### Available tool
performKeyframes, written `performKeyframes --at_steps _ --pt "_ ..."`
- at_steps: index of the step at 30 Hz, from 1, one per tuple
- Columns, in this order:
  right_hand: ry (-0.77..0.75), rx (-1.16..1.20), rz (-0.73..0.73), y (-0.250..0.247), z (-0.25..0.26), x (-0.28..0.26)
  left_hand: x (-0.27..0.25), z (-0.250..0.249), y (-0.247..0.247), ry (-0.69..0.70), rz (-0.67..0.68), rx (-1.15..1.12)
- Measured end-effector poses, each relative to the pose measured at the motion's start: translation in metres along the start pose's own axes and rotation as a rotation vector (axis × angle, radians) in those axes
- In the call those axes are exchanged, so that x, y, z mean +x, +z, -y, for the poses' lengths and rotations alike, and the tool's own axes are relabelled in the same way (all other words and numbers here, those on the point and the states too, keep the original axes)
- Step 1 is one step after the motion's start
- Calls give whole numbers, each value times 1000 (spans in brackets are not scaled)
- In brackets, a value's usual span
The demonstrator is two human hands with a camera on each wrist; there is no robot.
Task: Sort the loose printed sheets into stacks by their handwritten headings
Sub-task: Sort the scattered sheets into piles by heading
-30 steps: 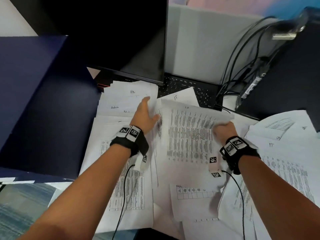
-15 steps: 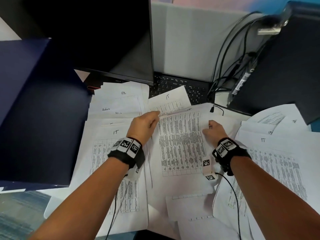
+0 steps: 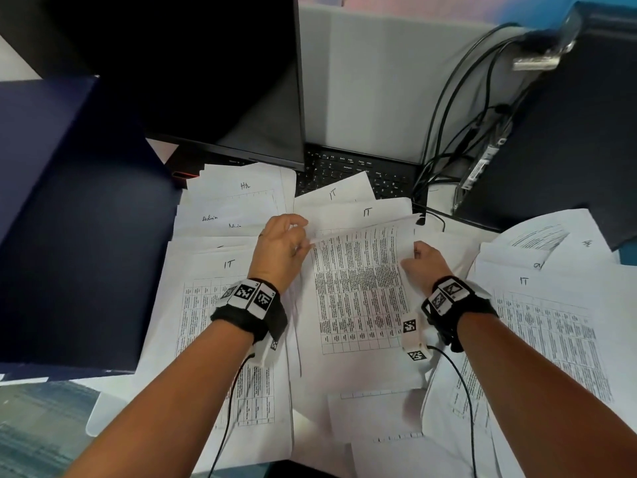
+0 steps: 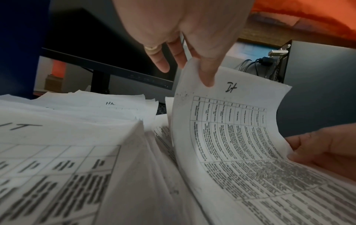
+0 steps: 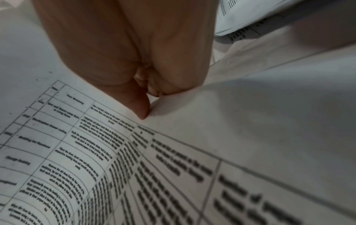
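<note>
A: Sheets everywhere on the desk. One printed sheet mid-pile, far edge peeled up and curling. Left hand pinches its far-left corner, thumb on the face next to the handwritten heading. It reads "IT", I think.

B: Right hand?

A: Right hand at the sheet's right edge, fingers curled, thumb tip pressed on the paper; the fingers look tucked under it. From the right wrist view I'd call it a pinch, but the finger ends are hidden.

B: Where would it go?

A: Likely the IT stack just left of it. HR stack sits beyond that, far left, under the monitor. More IT sheets lie far-centre over the keyboard and off right.

B: Risks?

A: Several. The corner grip is thin; a quick lift could tear or crease it. Papers below overlap loosely, so a second page may cling and ride along unseen, landing in the wrong stack. The scrawled heading could be misread. Dragging instead of lifting could skew the neighbouring stacks. Wrist cables trail across the near sheets and could snag them.
</note>
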State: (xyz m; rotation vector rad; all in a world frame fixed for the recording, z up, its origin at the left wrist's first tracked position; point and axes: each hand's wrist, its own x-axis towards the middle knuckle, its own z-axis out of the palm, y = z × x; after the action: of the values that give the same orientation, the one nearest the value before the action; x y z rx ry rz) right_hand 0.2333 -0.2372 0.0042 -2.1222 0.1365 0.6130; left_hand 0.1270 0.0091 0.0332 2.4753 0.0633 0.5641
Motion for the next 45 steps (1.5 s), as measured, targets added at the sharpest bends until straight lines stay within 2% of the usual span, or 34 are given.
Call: performKeyframes --at_steps 6,7,9,12,15,18,20,23,26,28,31,35,40,45 --pt "6 19 4 -2 -2 3 0 1 -3 42 -86 33" --pt "9 44 -1 -3 -1 4 0 -1 -4 -4 -92 -8" --pt "-1 99 -27 -8 3 3 -1 -5 -8 -197 -67 -111" --pt "-51 189 -67 -22 16 4 -2 -14 -16 -510 54 -301" --pt "-104 317 -46 -36 38 -2 -4 -24 -19 -665 205 -533" --pt "-231 410 -49 -45 71 -18 -1 -36 -19 -642 178 -551" --pt "-352 401 -58 -48 94 -32 3 -45 -23 -568 43 -513" --pt "-538 464 -103 -42 118 -53 7 -61 -36 -473 -227 -536" --pt "-629 564 -102 -29 132 -70 5 -68 -51 -412 -403 -490" --pt "-618 564 -46 -17 132 -74 -2 -61 -53 -455 -422 -499" --pt "-553 479 33 -1 122 -72 -16 -50 -51 -538 -345 -500" --pt "-492 346 21 16 112 -71 -24 -48 -55 -619 -251 -491" --pt "-573 335 -96 24 131 -84 -26 -43 -83 -607 -299 -544" --pt "-392 78 68 62 128 -94 -63 -21 -104 -775 -335 -448"
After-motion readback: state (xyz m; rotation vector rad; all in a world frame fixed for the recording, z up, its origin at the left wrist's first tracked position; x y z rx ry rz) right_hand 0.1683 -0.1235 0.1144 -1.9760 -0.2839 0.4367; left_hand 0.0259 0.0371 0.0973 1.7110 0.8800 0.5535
